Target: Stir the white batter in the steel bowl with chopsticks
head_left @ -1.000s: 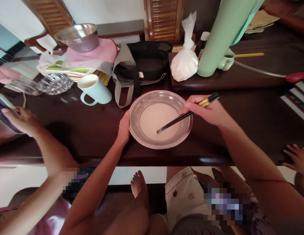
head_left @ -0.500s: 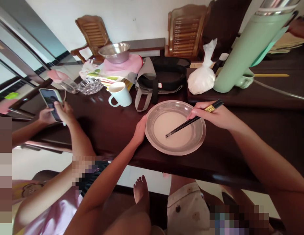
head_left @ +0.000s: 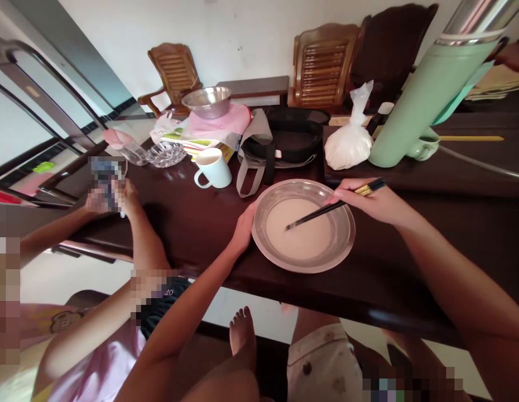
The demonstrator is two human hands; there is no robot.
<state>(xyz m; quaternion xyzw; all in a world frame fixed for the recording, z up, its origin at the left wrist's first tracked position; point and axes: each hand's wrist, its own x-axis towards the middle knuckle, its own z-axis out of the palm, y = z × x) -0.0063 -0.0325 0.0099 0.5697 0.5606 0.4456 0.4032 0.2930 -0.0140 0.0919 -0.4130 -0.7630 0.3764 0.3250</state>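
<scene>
A wide metal bowl (head_left: 347, 245) stands near the front edge of the dark table, with a pale, milky liquid (head_left: 301, 243) in it. My left hand (head_left: 244, 229) holds the bowl by its left side, its fingers partly hidden by the rim. In my right hand (head_left: 364, 198), closed over the bowl's right rim, is a pair of black chopsticks (head_left: 316, 214) with gold bands. They slant down to the left, and their tips touch the liquid.
Behind the bowl are a light blue mug (head_left: 217, 170), a black and grey bag (head_left: 284, 148), a tied bag of white powder (head_left: 349, 149) and a tall green flask (head_left: 427, 100). A steel basin (head_left: 207, 103) sits farther back. At left, another person's hands (head_left: 113, 195) hold a blurred-out object.
The whole view has shifted a little, so things appear slightly lower and to the right. Both hands keep their hold, and the chopsticks stay in the liquid.
</scene>
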